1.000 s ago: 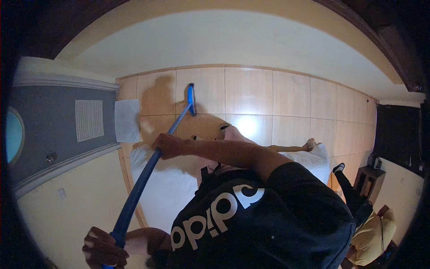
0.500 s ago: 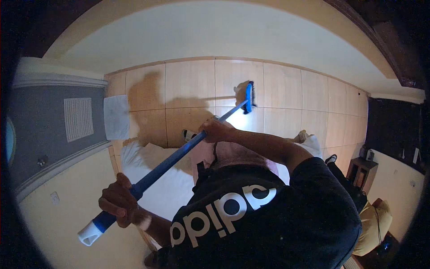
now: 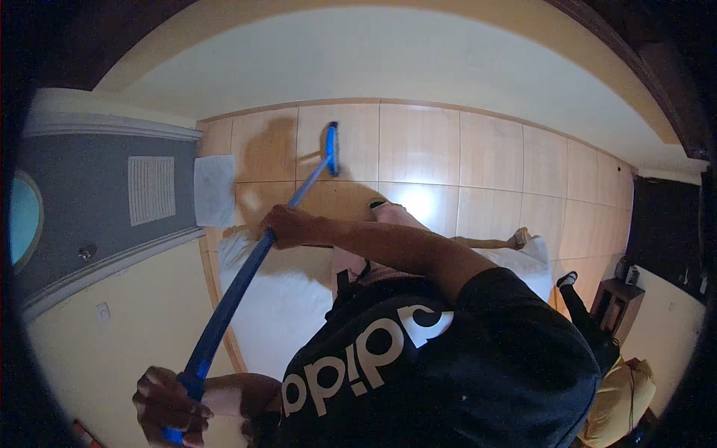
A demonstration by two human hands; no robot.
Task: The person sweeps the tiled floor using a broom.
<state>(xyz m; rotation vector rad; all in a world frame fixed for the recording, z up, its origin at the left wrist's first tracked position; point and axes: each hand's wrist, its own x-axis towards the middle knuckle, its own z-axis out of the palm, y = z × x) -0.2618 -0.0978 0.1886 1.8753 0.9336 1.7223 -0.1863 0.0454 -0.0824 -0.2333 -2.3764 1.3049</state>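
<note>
Beyond the right hand [image 3: 290,225], slightly to its right, the broom head [image 3: 331,149] of the blue broom [image 3: 235,299] is seen over the tiled floor [image 3: 418,142]; compared with half a second ago, it has been carried leftward onto the neighbouring tile, close to where it was held a second ago; the handle has been swung steeper, and its white end piece, seen then past the left hand [image 3: 172,409], can no longer be made out; for the work in hand, this is judged to be a side-to-side pass of the bristles; whether they are pressed to the tiles cannot be told.

The handle is gripped by both hands; its middle is wrapped by the right hand's fingers, its upper end by the left hand's; neither grip has been released; left of the right hand, a white mat [image 3: 214,191] is seen; below it, a white cover [image 3: 280,328]; to its right, a shod foot [image 3: 379,201]; farther ahead, the pale wall [image 3: 358,60].
</note>
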